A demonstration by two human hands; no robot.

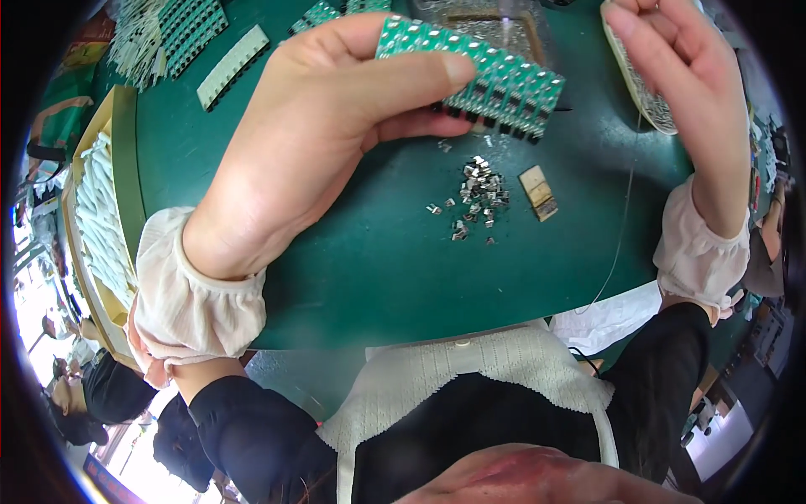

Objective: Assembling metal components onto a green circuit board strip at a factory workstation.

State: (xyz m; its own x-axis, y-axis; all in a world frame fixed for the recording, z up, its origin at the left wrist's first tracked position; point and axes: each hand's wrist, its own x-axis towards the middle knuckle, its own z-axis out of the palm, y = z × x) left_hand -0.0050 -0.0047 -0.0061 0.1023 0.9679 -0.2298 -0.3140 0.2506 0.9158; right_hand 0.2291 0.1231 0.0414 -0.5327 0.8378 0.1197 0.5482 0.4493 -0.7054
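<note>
My left hand [306, 122] grips a green circuit board panel [516, 84] by its left part, thumb on top and fingers underneath. The panel carries rows of shiny solder pads and small black components, with black parts along its near edge. At the far right, my right hand [693, 80] is over a long oval tray [623, 69] of small metal pieces. Its thumb and fingertips are drawn together at the tray's far end; whatever they hold is too small to make out. Below the panel, a loose pile of tiny metal pieces [483, 189] lies on the green table [378, 269].
A small tan block [537, 193] sits right of the pile. White strips fill a yellow box [126, 168] at the left. More green panels [191, 34] and a pale strip [233, 67] lie at the far left. A clear container [537, 29] stands behind the panel.
</note>
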